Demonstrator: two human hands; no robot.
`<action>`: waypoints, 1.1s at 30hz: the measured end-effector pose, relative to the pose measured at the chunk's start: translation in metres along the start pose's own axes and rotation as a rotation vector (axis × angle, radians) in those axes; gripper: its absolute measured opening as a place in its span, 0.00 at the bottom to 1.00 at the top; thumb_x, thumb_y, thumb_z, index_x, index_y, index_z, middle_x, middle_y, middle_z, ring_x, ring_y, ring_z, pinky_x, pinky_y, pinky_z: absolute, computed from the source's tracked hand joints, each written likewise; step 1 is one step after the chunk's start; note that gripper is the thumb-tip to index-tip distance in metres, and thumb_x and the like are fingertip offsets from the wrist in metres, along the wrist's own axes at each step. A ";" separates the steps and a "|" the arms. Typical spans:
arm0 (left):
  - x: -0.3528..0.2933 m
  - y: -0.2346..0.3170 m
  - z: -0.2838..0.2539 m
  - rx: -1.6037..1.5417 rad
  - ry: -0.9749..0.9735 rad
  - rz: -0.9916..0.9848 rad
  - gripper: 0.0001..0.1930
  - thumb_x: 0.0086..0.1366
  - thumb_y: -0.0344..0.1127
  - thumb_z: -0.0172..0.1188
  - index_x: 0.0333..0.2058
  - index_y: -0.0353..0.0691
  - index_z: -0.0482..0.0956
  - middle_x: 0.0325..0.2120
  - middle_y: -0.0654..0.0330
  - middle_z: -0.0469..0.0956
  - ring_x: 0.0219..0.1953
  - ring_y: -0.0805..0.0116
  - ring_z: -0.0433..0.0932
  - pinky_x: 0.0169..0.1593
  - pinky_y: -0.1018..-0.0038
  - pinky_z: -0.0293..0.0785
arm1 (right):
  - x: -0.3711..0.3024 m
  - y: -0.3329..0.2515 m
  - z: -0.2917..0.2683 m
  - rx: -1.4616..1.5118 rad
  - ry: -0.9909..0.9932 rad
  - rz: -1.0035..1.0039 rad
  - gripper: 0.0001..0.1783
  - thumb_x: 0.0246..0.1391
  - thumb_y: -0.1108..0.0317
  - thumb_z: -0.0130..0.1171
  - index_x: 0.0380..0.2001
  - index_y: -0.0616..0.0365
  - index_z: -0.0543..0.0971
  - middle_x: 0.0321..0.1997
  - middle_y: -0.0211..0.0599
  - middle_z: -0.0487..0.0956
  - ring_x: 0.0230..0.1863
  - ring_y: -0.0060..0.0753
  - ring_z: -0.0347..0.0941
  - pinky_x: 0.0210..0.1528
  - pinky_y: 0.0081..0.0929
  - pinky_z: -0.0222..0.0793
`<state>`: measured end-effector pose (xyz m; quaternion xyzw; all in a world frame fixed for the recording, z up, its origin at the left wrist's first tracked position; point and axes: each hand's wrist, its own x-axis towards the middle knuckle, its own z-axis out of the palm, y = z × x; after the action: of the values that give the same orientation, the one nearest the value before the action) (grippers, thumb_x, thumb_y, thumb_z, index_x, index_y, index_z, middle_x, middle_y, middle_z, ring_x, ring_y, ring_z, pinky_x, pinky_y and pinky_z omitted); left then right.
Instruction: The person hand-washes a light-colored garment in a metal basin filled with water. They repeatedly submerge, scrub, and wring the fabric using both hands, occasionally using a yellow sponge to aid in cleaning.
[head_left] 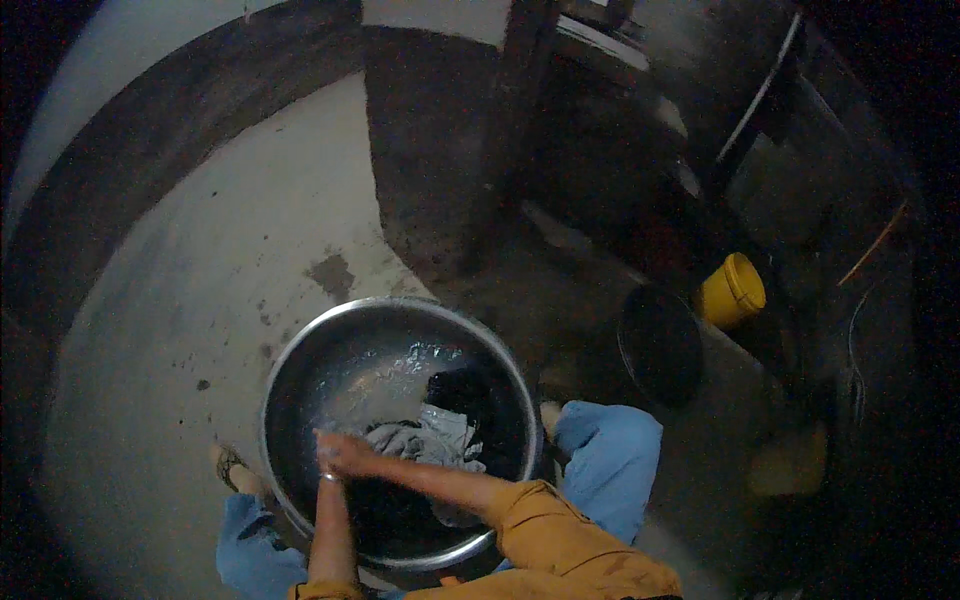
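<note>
A large round metal basin [272,410] stands on the floor between my knees, with water glinting inside. My left hand [325,450] and my right hand [350,456] meet over its left part, the right one crossing from the right and pressed against the left. A bracelet circles my left wrist. Dimness and overlap hide the fingers, so whatever they may grip cannot be made out. Right beside my right hand lies a crumpled grey cloth [430,438], partly under my forearm. Dark cloth [455,388] sits behind it, toward the basin's right wall.
A yellow bucket [730,290] is at the right, next to a dark round tub [660,345]. Pale floor [180,350] with wet patches spreads to the left. A wall corner [430,150] juts in beyond the basin. My jeans-clad legs [610,450] flank the basin.
</note>
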<state>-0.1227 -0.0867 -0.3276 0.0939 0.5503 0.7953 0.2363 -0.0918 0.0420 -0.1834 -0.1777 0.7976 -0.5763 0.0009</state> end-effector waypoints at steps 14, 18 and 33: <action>0.020 0.161 0.231 -0.232 0.148 -0.321 0.29 0.58 0.59 0.40 0.49 0.42 0.63 0.46 0.56 0.67 0.45 0.60 0.68 0.46 0.64 0.67 | -0.007 0.109 -0.159 -0.672 0.268 0.524 0.25 0.44 0.50 0.49 0.48 0.42 0.66 0.52 0.40 0.66 0.48 0.45 0.65 0.48 0.47 0.58; -0.016 0.100 0.118 -0.414 0.356 -0.411 0.34 0.57 0.62 0.37 0.51 0.39 0.61 0.50 0.55 0.63 0.51 0.57 0.62 0.53 0.61 0.57 | 0.005 0.053 -0.167 -0.757 0.395 0.750 0.28 0.43 0.48 0.50 0.50 0.41 0.63 0.54 0.40 0.63 0.53 0.43 0.60 0.50 0.47 0.55; -0.039 0.143 0.175 -0.233 0.404 -0.354 0.33 0.57 0.61 0.37 0.51 0.40 0.61 0.45 0.55 0.67 0.44 0.58 0.67 0.45 0.65 0.67 | -0.034 -0.059 -0.056 -0.180 -0.016 -0.051 0.17 0.46 0.52 0.48 0.28 0.56 0.73 0.31 0.46 0.74 0.31 0.51 0.70 0.34 0.44 0.64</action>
<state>-0.0562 -0.0003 -0.1264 -0.1917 0.4988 0.8022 0.2662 -0.0549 0.0870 -0.1168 -0.2016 0.8413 -0.5009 -0.0234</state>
